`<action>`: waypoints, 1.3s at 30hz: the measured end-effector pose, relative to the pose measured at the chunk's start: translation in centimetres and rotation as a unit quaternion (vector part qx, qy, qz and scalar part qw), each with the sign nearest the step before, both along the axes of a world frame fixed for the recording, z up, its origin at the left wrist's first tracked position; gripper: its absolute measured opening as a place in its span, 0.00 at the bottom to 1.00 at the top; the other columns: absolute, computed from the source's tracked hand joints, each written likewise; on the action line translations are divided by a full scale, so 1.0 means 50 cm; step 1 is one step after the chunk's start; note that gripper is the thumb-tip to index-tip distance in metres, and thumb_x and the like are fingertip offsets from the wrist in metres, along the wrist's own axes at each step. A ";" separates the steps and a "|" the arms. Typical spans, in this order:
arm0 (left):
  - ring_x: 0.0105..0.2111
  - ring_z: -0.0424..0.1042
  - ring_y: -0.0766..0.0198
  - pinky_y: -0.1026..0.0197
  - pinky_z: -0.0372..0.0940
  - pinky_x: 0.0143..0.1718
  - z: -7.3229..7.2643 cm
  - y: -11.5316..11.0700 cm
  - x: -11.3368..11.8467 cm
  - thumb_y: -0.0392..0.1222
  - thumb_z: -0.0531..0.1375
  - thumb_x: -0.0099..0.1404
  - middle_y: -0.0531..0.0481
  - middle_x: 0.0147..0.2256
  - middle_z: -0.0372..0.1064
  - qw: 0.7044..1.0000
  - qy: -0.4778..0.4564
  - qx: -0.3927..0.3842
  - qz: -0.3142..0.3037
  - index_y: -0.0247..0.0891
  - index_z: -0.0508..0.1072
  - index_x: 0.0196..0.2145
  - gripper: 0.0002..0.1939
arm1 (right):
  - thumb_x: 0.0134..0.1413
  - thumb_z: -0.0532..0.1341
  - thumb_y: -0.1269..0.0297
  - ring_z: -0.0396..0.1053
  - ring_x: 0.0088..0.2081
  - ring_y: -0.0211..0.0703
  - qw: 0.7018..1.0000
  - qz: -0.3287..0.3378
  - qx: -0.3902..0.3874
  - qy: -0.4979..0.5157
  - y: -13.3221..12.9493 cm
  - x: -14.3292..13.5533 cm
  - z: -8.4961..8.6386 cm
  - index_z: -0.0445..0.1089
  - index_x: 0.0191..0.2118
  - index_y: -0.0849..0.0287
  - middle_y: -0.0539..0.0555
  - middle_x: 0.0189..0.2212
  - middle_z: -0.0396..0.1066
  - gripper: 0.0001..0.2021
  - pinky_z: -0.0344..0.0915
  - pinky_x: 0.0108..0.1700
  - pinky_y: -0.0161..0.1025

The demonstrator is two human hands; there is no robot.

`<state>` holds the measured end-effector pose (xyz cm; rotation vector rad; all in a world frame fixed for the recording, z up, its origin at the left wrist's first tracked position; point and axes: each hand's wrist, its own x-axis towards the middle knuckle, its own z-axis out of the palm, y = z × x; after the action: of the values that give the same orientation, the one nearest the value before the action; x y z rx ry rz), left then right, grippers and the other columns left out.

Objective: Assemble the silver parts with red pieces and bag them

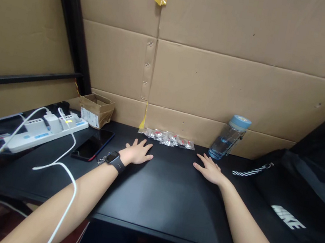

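My left hand (138, 152) lies flat on the black table (161, 197), fingers spread and holding nothing. A dark smartwatch (113, 158) is on that wrist. Palm down on the same surface, my right hand (209, 169) also has its fingers apart and holds nothing. Just beyond and between the hands, small clear plastic packets (168, 138) with red and silvery contents lie in a row against the cardboard. A clear water bottle (225, 141) with a blue lid stands behind my right hand. To the left of my left hand lies a dark phone (93, 145).
A white power strip (43, 134) with plugs and a white cable (72, 181) takes up the left; the cable passes over my left forearm. Behind the phone is an open cardboard box (97, 108). A black Nike bag (291, 194) fills the right. Cardboard panels (219, 85) wall the back.
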<state>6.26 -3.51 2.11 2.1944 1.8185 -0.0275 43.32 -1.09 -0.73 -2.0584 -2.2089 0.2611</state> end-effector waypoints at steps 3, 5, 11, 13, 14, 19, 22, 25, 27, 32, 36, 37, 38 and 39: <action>0.71 0.37 0.27 0.19 0.48 0.59 0.003 -0.002 0.001 0.65 0.47 0.69 0.43 0.74 0.34 1.000 0.003 -0.001 0.002 0.52 0.49 0.73 0.39 | 0.65 0.49 0.38 0.40 0.74 0.62 1.000 0.003 -0.001 -0.002 0.000 0.001 0.000 0.52 0.72 0.47 0.59 0.74 0.43 0.35 0.43 0.69 0.66; 0.71 0.37 0.27 0.19 0.48 0.58 0.002 -0.001 0.000 0.65 0.47 0.69 0.43 0.74 0.34 1.000 0.005 0.000 0.002 0.52 0.49 0.73 0.39 | 0.65 0.49 0.38 0.40 0.74 0.61 1.000 0.004 -0.001 -0.005 0.001 0.001 0.000 0.52 0.72 0.47 0.59 0.74 0.43 0.35 0.43 0.69 0.66; 0.71 0.37 0.27 0.18 0.48 0.58 -0.004 0.004 -0.001 0.66 0.46 0.69 0.43 0.74 0.34 1.000 0.006 0.002 0.000 0.52 0.48 0.73 0.39 | 0.65 0.49 0.38 0.41 0.74 0.61 1.000 0.004 0.009 -0.007 0.001 0.003 -0.002 0.54 0.71 0.47 0.59 0.74 0.45 0.34 0.44 0.69 0.66; 0.71 0.37 0.27 0.18 0.48 0.58 -0.004 0.004 -0.001 0.66 0.46 0.69 0.44 0.74 0.34 1.000 0.008 0.001 -0.001 0.51 0.48 0.73 0.39 | 0.65 0.50 0.39 0.44 0.73 0.62 1.000 0.005 0.016 -0.004 -0.002 0.001 -0.002 0.56 0.70 0.48 0.60 0.73 0.47 0.33 0.46 0.68 0.67; 0.71 0.37 0.26 0.18 0.48 0.58 -0.003 0.003 0.000 0.65 0.46 0.69 0.44 0.74 0.34 1.000 0.008 0.000 -0.001 0.51 0.48 0.73 0.39 | 0.65 0.50 0.40 0.45 0.72 0.62 1.000 0.005 0.027 -0.002 -0.004 -0.002 -0.001 0.58 0.69 0.48 0.60 0.72 0.48 0.33 0.47 0.67 0.67; 0.70 0.37 0.25 0.17 0.47 0.58 0.000 0.001 0.001 0.64 0.47 0.69 0.43 0.74 0.34 1.000 -0.003 0.000 0.002 0.50 0.49 0.73 0.39 | 0.65 0.54 0.52 0.56 0.67 0.60 0.980 0.063 0.188 -0.006 -0.021 -0.057 0.023 0.65 0.63 0.51 0.60 0.68 0.59 0.24 0.57 0.62 0.60; 0.70 0.37 0.25 0.16 0.46 0.57 -0.002 0.002 0.001 0.64 0.48 0.69 0.42 0.74 0.35 1.000 -0.014 0.004 0.000 0.51 0.50 0.72 0.38 | 0.65 0.54 0.61 0.61 0.63 0.57 0.963 0.137 0.232 -0.014 -0.014 -0.118 0.052 0.65 0.64 0.54 0.61 0.64 0.64 0.23 0.60 0.59 0.53; 0.70 0.37 0.25 0.16 0.46 0.57 -0.003 0.002 0.002 0.63 0.49 0.69 0.42 0.74 0.36 1.000 -0.023 0.007 0.003 0.52 0.52 0.72 0.38 | 0.64 0.55 0.65 0.61 0.62 0.56 0.955 0.186 0.229 -0.036 0.018 -0.180 0.082 0.64 0.65 0.54 0.60 0.64 0.65 0.24 0.60 0.59 0.51; 0.70 0.37 0.25 0.16 0.46 0.57 -0.001 0.001 0.003 0.63 0.49 0.69 0.42 0.74 0.36 1.000 -0.025 0.007 0.004 0.52 0.52 0.72 0.38 | 0.62 0.56 0.68 0.61 0.61 0.56 0.953 0.203 0.218 -0.059 0.048 -0.215 0.097 0.65 0.64 0.54 0.60 0.64 0.66 0.24 0.60 0.58 0.50; 0.70 0.36 0.25 0.17 0.46 0.58 0.003 -0.003 0.004 0.63 0.49 0.69 0.41 0.74 0.36 1.000 -0.023 0.006 0.005 0.51 0.51 0.72 0.37 | 0.59 0.60 0.68 0.64 0.58 0.55 0.955 0.214 0.180 -0.097 0.113 -0.269 0.112 0.68 0.61 0.54 0.59 0.60 0.69 0.23 0.60 0.55 0.48; 0.70 0.36 0.24 0.17 0.46 0.58 0.002 -0.003 0.004 0.63 0.49 0.69 0.40 0.74 0.35 1.000 -0.024 0.003 0.004 0.50 0.51 0.72 0.38 | 0.59 0.60 0.68 0.67 0.52 0.54 0.954 0.206 0.179 -0.124 0.134 -0.288 0.106 0.71 0.56 0.55 0.60 0.52 0.75 0.19 0.59 0.53 0.46; 0.70 0.36 0.24 0.17 0.46 0.58 0.002 -0.003 0.004 0.63 0.49 0.69 0.40 0.74 0.35 1.000 -0.023 0.004 0.003 0.49 0.51 0.72 0.38 | 0.59 0.60 0.68 0.67 0.51 0.54 0.952 0.203 0.189 -0.129 0.136 -0.291 0.104 0.73 0.54 0.56 0.60 0.50 0.75 0.17 0.59 0.52 0.46; 0.70 0.36 0.23 0.17 0.46 0.58 0.002 -0.003 0.004 0.63 0.49 0.69 0.40 0.74 0.35 1.000 -0.022 0.005 0.003 0.49 0.50 0.72 0.38 | 0.59 0.59 0.69 0.67 0.51 0.54 0.950 0.198 0.203 -0.135 0.137 -0.293 0.102 0.74 0.51 0.57 0.60 0.49 0.76 0.16 0.59 0.51 0.46; 0.70 0.36 0.23 0.17 0.46 0.58 0.002 -0.003 0.004 0.63 0.49 0.69 0.40 0.74 0.36 1.000 -0.021 0.006 0.003 0.49 0.50 0.72 0.38 | 0.59 0.59 0.69 0.67 0.50 0.55 0.947 0.190 0.218 -0.141 0.137 -0.296 0.100 0.75 0.49 0.58 0.61 0.48 0.76 0.14 0.58 0.50 0.46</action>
<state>6.45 -3.64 2.22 2.1814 1.8068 0.0299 28.54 5.78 4.25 -1.5050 -2.5240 -0.4844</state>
